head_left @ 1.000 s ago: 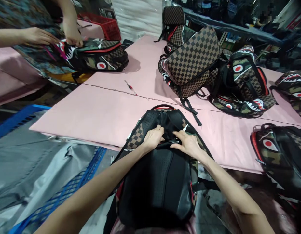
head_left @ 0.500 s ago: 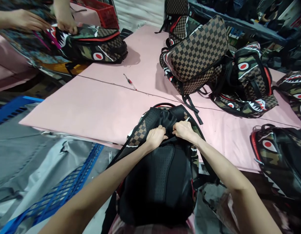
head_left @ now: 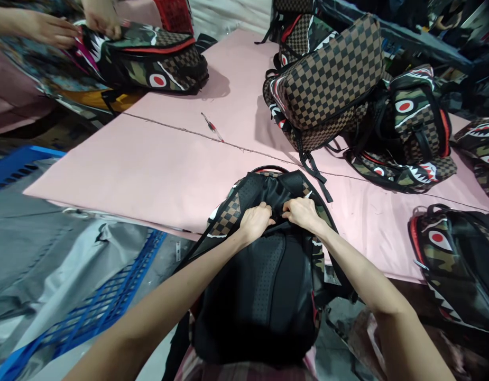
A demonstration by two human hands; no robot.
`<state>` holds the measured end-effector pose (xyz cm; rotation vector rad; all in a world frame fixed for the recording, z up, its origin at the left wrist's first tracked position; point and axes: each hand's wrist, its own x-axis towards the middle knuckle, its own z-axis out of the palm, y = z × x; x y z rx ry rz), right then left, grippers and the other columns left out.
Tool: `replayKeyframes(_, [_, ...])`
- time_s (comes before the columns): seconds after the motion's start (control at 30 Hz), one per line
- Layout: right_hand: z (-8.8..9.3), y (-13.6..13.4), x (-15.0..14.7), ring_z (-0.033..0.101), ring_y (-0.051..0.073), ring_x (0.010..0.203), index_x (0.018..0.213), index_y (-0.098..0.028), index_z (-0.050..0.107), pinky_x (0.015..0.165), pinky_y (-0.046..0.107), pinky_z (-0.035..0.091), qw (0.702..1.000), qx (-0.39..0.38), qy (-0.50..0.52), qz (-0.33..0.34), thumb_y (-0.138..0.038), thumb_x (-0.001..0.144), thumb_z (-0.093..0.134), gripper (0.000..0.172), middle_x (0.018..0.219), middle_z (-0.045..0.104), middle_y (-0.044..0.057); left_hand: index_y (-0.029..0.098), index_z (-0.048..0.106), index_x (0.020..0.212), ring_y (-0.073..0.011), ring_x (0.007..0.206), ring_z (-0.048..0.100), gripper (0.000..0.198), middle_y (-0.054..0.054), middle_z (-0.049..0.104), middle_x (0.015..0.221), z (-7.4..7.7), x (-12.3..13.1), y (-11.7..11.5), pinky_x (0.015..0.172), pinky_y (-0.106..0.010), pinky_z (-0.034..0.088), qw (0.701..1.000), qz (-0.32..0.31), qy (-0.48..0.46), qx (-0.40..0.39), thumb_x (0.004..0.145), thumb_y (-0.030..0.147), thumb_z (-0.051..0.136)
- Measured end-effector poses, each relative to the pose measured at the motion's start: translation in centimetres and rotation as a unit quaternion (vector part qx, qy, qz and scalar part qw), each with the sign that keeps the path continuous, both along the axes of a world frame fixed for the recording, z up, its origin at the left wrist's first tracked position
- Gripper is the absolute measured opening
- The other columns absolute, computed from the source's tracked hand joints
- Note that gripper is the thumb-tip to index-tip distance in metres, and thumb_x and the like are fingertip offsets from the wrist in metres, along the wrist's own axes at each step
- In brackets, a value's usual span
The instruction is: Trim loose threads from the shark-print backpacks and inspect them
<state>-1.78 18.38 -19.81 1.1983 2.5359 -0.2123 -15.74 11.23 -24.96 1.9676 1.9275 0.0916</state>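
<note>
A black backpack [head_left: 244, 291] with brown checkered and camouflage sides leans against the front edge of the pink table, its padded back facing me. My left hand [head_left: 257, 222] and my right hand [head_left: 302, 212] are both closed on the black material of its upper back panel, a short gap apart. The fabric between them is bunched, and my fingertips are partly hidden in its fold. The shoulder straps spread out to either side, and a rounded top handle [head_left: 271, 169] stands beyond my hands.
On the pink table [head_left: 121, 164] lies a red-and-clear pen [head_left: 211, 127]. Several checkered backpacks [head_left: 331, 74] are piled at the back right; another backpack [head_left: 446, 254] sits at the right edge. At the upper left, a co-worker's hands [head_left: 101, 18] handle a camouflage backpack [head_left: 157, 58]. A blue crate [head_left: 109, 301] stands lower left.
The view has shifted slightly, so the table and other bags sit a little differently. Both my hands keep their grip on the backpack's upper panel with hardly any movement.
</note>
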Motion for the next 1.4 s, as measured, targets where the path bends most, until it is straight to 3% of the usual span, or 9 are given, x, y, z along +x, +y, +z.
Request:
replayKeyframes(0.23, [-0.1, -0.1, 0.0, 0.063, 0.022, 0.092, 0.098, -0.025, 0.067, 0.073, 0.027, 0.042, 1.0, -0.008, 0.004, -0.006, -0.038, 0.081, 0.055, 0.024, 0.095, 0.07, 0.006, 0.016, 0.058, 0.094, -0.0191, 0.083, 0.063, 0.023, -0.006, 0.059, 0.097, -0.2, 0.0, 0.3, 0.065, -0.026, 0.042, 1.0, 0.004, 0.012, -0.012, 0.081, 0.035, 0.058])
replayKeyframes(0.6, [-1.0, 0.2, -0.9, 0.063, 0.027, 0.092, 0.096, -0.02, 0.067, 0.073, 0.032, 0.043, 1.0, -0.007, -0.019, -0.007, -0.034, 0.08, 0.054, 0.024, 0.095, 0.069, 0.012, 0.015, 0.058, 0.095, -0.0201, 0.084, 0.063, 0.022, -0.008, 0.058, 0.1, 0.4, 0.2, 0.1, 0.067, -0.027, 0.043, 1.0, 0.002, 0.012, -0.028, 0.084, 0.033, 0.055])
replayKeyframes(0.83, [-2.1, 0.2, -0.4, 0.063, 0.023, 0.093, 0.101, -0.025, 0.065, 0.073, 0.029, 0.043, 0.999, -0.016, 0.003, -0.035, -0.041, 0.083, 0.052, 0.028, 0.096, 0.069, 0.007, 0.015, 0.058, 0.097, -0.021, 0.084, 0.063, 0.025, -0.008, 0.058, 0.1, -0.1, 0.3, 0.3, 0.067, -0.027, 0.044, 1.0, 0.004, 0.018, -0.024, 0.083, 0.035, 0.056])
replayKeyframes(0.97, [-2.8, -0.3, 0.0, 0.062, 0.02, 0.093, 0.101, -0.026, 0.064, 0.073, 0.028, 0.042, 0.993, -0.027, 0.081, -0.084, -0.044, 0.084, 0.05, 0.028, 0.095, 0.069, 0.003, 0.016, 0.057, 0.1, -0.0212, 0.088, 0.063, 0.028, -0.009, 0.056, 0.104, -0.3, 0.3, 0.4, 0.069, -0.027, 0.045, 0.999, 0.023, 0.025, -0.022, 0.083, 0.037, 0.055])
replayKeyframes(1.23, [-3.9, -1.7, 1.4, 0.061, 0.016, 0.093, 0.106, -0.023, 0.061, 0.077, 0.025, 0.044, 0.954, 0.0, 0.272, -0.129, -0.036, 0.085, 0.053, 0.026, 0.103, 0.067, 0.001, 0.019, 0.052, 0.107, -0.0212, 0.089, 0.062, 0.038, -0.008, 0.056, 0.11, -0.7, 0.3, 1.0, 0.071, -0.028, 0.046, 0.999, 0.032, 0.024, -0.024, 0.079, 0.042, 0.06])
replayKeyframes(1.4, [-4.4, -1.2, 2.2, 0.062, 0.015, 0.085, 0.102, -0.021, 0.063, 0.077, 0.024, 0.045, 0.882, -0.07, 0.427, -0.188, -0.036, 0.081, 0.054, 0.027, 0.097, 0.068, 0.001, 0.024, 0.051, 0.109, -0.0197, 0.088, 0.062, 0.038, -0.004, 0.056, 0.111, -1.2, 0.1, 1.4, 0.071, -0.027, 0.046, 0.999, 0.035, -0.007, -0.018, 0.077, 0.041, 0.062])
